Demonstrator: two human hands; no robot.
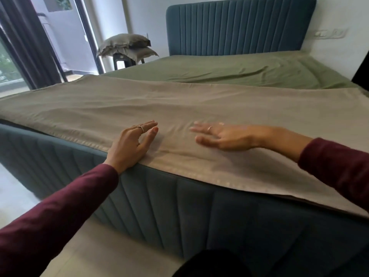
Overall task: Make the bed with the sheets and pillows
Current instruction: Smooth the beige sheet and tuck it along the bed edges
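A grey-beige top sheet [179,104] lies spread over the near half of the bed, its hem along the foot edge. Beyond it, a green fitted sheet [229,70] covers the mattress up to the blue headboard [239,25]. My left hand [129,144] rests flat on the grey-beige sheet at the foot edge, fingers straight. Just to its right, my right hand [217,136] lies on the same sheet with fingers extended, slightly blurred. Two grey pillows [125,46] are stacked on a stool beside the bed, at the far left.
The blue padded bed frame [179,206] stands directly in front of me. Dark curtains [26,41] and a glass door are at the left. A wall with a socket plate [329,33] runs along the bed's right side. Pale floor shows at lower left.
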